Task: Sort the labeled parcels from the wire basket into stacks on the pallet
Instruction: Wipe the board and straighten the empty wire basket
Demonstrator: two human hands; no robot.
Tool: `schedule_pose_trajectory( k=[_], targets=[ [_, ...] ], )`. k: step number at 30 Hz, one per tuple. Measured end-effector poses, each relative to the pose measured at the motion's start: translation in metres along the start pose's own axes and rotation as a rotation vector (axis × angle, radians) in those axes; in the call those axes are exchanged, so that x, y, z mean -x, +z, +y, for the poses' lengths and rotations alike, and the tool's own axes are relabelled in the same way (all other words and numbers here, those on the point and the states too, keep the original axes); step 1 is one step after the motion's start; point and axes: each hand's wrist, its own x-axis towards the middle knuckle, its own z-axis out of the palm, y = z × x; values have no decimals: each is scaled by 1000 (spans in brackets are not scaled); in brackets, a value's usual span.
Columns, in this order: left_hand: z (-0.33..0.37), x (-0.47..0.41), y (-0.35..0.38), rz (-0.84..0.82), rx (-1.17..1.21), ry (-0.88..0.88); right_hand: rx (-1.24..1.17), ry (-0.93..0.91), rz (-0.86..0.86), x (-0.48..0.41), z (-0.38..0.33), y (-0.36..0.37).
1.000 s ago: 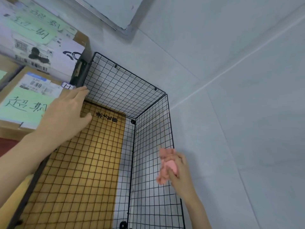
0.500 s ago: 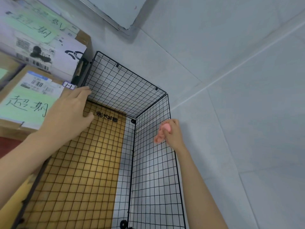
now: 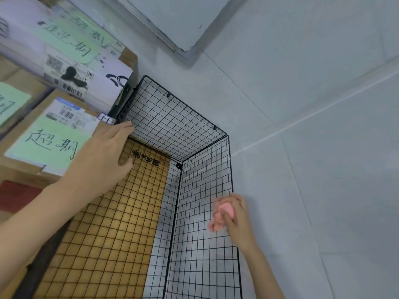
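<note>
No parcel shows inside the wire basket [image 3: 172, 126], so the sorting looks about done. Next, I think, comes a check of the stacks. The labeled parcels [image 3: 49, 143] sit just beside the basket's far left corner. The left hand [image 3: 101, 160] lies there, fingers straight. Well apart, at the right rim, the right hand [image 3: 239, 221] curls round a small pink thing [image 3: 224, 210].

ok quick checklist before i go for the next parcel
1. Left hand free: ok, left hand is open beside the wire basket.
2. Right hand free: not ok, right hand grips a pink object.
3. Parcel waiting in basket: not ok, none shows; only a wood-coloured board behind the mesh.
4. Nearest stacked parcel readable: ok, green label faces up.
5. Pallet space: cannot tell, out of view.
</note>
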Motion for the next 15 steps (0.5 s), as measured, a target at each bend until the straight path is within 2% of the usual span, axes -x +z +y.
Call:
schedule_pose_trajectory(
  k=[5,15],
  targets=[
    [-2,1,1,-8,-39,13,72,11,52,-92,9,4],
    [-2,4,3,-6,-82,-19,211,-12,37,-237,21,1]
  ],
)
